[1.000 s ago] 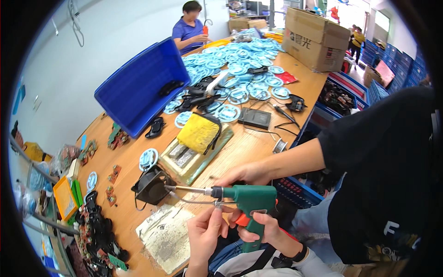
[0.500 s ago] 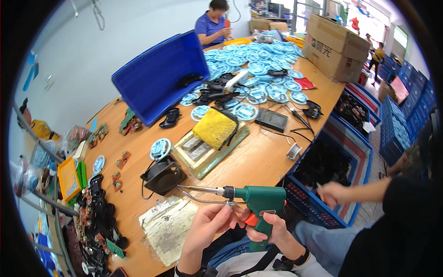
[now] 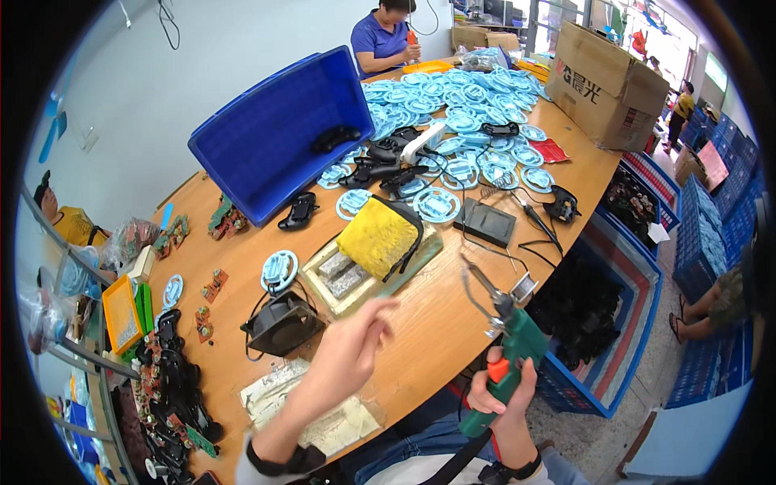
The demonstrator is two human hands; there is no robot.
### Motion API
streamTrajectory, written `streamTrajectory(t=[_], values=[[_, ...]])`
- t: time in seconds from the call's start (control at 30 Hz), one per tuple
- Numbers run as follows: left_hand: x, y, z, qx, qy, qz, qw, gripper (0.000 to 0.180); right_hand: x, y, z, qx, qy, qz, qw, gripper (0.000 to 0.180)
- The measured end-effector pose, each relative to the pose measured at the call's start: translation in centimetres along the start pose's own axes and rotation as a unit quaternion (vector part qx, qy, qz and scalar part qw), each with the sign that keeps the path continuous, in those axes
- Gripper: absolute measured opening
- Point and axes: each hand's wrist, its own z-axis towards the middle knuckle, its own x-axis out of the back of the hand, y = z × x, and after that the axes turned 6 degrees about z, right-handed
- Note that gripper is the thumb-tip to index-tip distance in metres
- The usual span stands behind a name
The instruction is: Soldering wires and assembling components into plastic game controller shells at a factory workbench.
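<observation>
My right hand (image 3: pixel 517 394) is wrapped round the handle of a green soldering gun (image 3: pixel 527 338) with an orange trigger. The gun's metal tip and bent feed tube point up and to the left over the table edge. My left hand (image 3: pixel 352 343) hangs above the wood, its fingers loosely bent and apart with nothing seen in them. Beyond that hand, a folded yellow cloth or pad (image 3: pixel 373 236) rests on a pale tray-like block (image 3: pixel 323 284). A small black fan (image 3: pixel 283 325) stands left of my left hand. Partly under my left forearm lies a stained whitish board (image 3: pixel 343 424).
A tilted blue bin (image 3: pixel 279 133) stands at the back. Light blue plastic rings (image 3: pixel 477 97) and black game controllers (image 3: pixel 299 210) cover the far table. A solder reel (image 3: pixel 524 286) sits near the gun. Blue crates (image 3: pixel 602 396) stand right of the table; circuit boards (image 3: pixel 214 284) lie left.
My left hand has left the gun's feed tube and moved forward and left over the table. The gun has swung right and tilted upward. The co-worker's arm at right is gone from view.
</observation>
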Motion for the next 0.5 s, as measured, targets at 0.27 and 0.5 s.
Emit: streamTrajectory(t=[0.27, 0.5], values=[[-3.1, -9.2, 24.5, -0.018, -0.022, 0.401, 0.916, 0.061, 1.2, -4.0, -0.6, 0.083, 0.105, 0.012, 0.991, 0.052], [-5.1, -16.9, 34.7, 0.111, -0.104, 0.516, 0.843, 0.090, 0.7, -7.8, -0.1, 0.142, 0.099, -0.046, 0.984, 0.047]])
